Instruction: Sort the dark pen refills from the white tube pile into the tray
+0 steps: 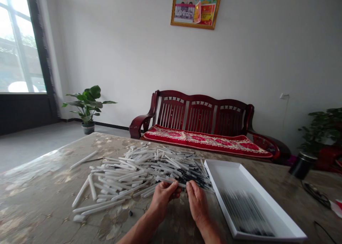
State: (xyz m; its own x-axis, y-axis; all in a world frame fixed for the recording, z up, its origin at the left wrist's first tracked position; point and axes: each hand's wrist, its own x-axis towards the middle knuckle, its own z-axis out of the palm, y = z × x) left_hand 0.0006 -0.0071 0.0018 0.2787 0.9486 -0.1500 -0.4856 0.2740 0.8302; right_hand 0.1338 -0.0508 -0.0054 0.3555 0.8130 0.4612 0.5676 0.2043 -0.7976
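White tubes (125,180) lie heaped on your table (104,233) | one tube (182,185) spans your two hands at the heap's near side | left hand (166,194) pinches one end | right hand (196,201) pinches the other | box (227,171) at right, its dark row (247,212) blurred

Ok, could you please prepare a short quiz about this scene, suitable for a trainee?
1. True or false: the open white box lies to the right of the pile of tubes.
2. Which is nearer the box, the left hand or the right hand?
3. What lies inside the box? A) a potted plant; B) slim pieces side by side; C) a framed picture.

Key: 1. true; 2. the right hand; 3. B.
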